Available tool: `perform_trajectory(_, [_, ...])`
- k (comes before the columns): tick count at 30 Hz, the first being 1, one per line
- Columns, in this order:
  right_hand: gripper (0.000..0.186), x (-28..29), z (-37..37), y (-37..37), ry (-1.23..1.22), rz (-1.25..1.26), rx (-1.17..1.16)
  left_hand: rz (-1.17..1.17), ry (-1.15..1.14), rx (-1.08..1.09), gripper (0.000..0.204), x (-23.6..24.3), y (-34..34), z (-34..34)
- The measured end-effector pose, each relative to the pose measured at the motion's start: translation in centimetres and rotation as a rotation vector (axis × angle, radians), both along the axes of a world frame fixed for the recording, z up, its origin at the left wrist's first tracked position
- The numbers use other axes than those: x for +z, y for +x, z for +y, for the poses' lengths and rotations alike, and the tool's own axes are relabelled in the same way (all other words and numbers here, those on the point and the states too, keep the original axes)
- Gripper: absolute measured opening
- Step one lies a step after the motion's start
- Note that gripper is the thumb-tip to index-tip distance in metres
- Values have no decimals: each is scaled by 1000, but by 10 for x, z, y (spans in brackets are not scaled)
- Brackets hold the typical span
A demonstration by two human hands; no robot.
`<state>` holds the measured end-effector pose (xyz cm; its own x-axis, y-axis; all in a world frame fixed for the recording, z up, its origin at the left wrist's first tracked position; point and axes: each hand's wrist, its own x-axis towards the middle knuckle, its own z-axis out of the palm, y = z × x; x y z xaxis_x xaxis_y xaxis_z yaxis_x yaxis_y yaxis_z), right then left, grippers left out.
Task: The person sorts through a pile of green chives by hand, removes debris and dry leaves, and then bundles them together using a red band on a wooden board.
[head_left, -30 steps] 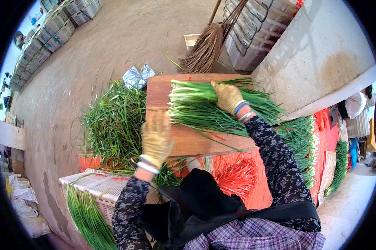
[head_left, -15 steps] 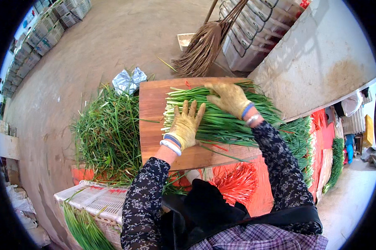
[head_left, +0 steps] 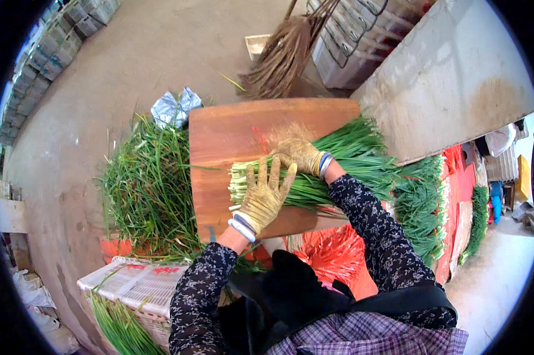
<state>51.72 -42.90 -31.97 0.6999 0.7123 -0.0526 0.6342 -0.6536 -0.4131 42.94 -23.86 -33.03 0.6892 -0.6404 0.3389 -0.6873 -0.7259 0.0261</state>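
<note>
A thick bundle of green chives (head_left: pixel 361 155) lies across a wooden board (head_left: pixel 219 130), its pale cut ends pointing left. My left hand (head_left: pixel 260 201), in a yellowed work glove, rests on the pale ends with its fingers spread. Gloved the same way, my right hand (head_left: pixel 302 157) curls over the far edge of the bundle, close to my left fingertips; its fingers are bent against the stalks. Behind it on the board lies a thin red tie (head_left: pixel 259 136). More red strands (head_left: pixel 332 251) sit below the board, in front of me.
A heap of loose leaves (head_left: pixel 151 183) adjoins the board's left side, with silvery plastic (head_left: pixel 175 107) behind. A white crate (head_left: pixel 131 272) stands near left. Other chives (head_left: pixel 421 204) lie right, beneath a pale slab (head_left: pixel 456 77). A broom (head_left: pixel 287 53) and stacked crates (head_left: pixel 344 59) stand beyond.
My right hand has moved left and nearer to me, its fingers now bent. The chives' far edge has drawn in, baring more board behind. My left hand stays spread on the ends.
</note>
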Motion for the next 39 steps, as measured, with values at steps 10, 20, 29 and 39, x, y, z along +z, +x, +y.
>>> perform_trajectory(10, [33, 73, -12, -87, 94, -377, -443, 339, 255, 118, 102, 40, 19, -8])
perform_trajectory(20, [40, -6, -47, -219, -260, -245, -626, 323, 247, 113, 96, 45, 24, -24])
perform_trajectory(29, [29, -13, -25, -219, -124, -188, -630, 479, 341, 133, 105, 56, 39, -28])
perform_trajectory(39, [27, -11, 17, -163, 1086, 819, -1203, 481, 269, 134, 101, 59, 43, -25])
